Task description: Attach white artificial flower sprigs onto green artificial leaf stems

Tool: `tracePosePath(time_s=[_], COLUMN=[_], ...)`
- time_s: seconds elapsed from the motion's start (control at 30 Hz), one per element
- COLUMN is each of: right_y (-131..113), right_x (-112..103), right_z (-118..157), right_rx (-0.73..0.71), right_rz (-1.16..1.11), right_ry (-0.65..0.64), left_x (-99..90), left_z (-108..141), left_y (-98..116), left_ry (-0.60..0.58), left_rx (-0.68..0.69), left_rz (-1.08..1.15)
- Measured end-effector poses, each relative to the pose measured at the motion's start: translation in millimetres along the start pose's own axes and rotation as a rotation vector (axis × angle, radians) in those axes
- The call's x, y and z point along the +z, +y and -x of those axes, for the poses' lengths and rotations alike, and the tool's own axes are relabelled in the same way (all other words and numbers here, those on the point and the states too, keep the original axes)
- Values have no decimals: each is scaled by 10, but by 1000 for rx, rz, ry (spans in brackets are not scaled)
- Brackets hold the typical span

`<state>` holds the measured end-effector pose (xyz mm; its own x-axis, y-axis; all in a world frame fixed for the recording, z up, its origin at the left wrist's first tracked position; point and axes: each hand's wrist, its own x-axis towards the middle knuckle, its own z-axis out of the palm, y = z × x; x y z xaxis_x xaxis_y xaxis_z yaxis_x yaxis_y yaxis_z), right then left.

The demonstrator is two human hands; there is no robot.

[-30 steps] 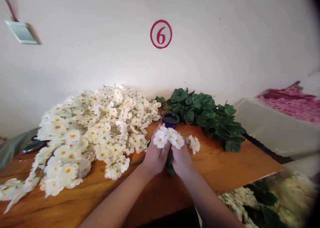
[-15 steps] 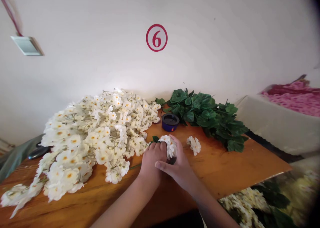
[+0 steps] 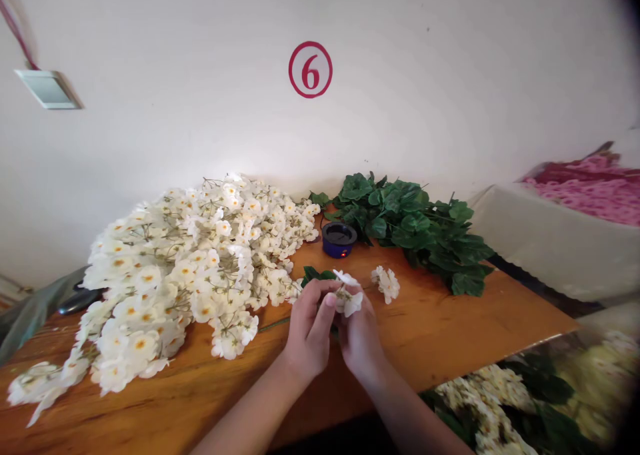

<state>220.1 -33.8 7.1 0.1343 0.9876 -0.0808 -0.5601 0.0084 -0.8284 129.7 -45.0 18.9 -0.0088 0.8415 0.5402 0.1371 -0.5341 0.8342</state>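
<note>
Between my two hands is a small bunch of white artificial flowers (image 3: pixel 349 303), held above the wooden table. My left hand (image 3: pixel 311 328) is closed, its thumb and forefinger pinching the bunch from the left. On the other side my right hand (image 3: pixel 361 335) curls around the same flowers, its fingers partly hidden behind the petals. Dark green leaves (image 3: pixel 316 276) show just beyond my left fingers. A separate white flower sprig (image 3: pixel 385 284) lies on the table to the right of my hands. Behind them stands a small blue round heater pot (image 3: pixel 339 240) with a red light.
A large heap of white flowers with orange centres (image 3: pixel 200 275) covers the table's left side. Green leaf stems (image 3: pixel 415 222) are piled at the back right. Past the table's right edge are more white flowers (image 3: pixel 493 402) and a pale-covered container with pink material (image 3: pixel 590 195).
My hands have shifted from cupping the flower bunch to holding it with fingertips. The left hand has turned so its thumb shows, and the flowers now face differently.
</note>
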Motion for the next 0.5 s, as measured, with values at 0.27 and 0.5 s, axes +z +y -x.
tracePosePath(time_s=[0.27, 0.5], right_y=[64, 137], right_x=[143, 175], right_z=[210, 206], right_rx=[-20, -66], right_rz=[-25, -139], right_ry=[-81, -57], left_x=[-30, 8], left_z=[-79, -43], left_y=[-46, 11], left_ry=[172, 179], left_rx=[43, 186], left_rz=[-300, -283])
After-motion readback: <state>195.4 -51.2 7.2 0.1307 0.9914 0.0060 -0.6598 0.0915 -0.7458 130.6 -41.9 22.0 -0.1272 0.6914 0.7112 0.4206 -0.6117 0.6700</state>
